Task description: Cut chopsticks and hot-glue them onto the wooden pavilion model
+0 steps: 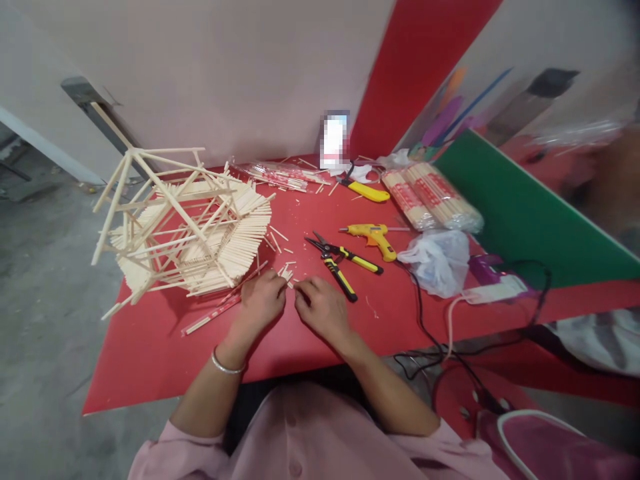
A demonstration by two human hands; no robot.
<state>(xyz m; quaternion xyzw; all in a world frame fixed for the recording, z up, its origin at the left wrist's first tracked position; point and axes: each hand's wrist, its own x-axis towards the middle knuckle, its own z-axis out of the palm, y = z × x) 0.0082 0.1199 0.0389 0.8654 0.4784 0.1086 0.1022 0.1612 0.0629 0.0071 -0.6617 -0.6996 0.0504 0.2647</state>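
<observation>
My left hand (263, 297) is closed at the near middle of the red table (165, 367), beside several short cut stick pieces (286, 274). My right hand (323, 308) is also closed, its fingertips close to the left ones. Whatever either hand pinches is too small to make out. To the left stands a pavilion-like model of wooden chopsticks (185, 233), with a round slatted base and an open frame. A red-and-white paper-wrapped chopstick pair (213, 317) lies left of my left hand. Yellow-and-black cutting pliers (340, 260) lie open beyond my right hand.
A yellow glue gun (373, 237) trails a black cable rightward. Behind it are a yellow-handled cutter (367, 191) and packed chopstick bundles (433, 197). A plastic bag (437, 260) lies before a green board (540, 213). A lit phone (335, 140) leans at the wall.
</observation>
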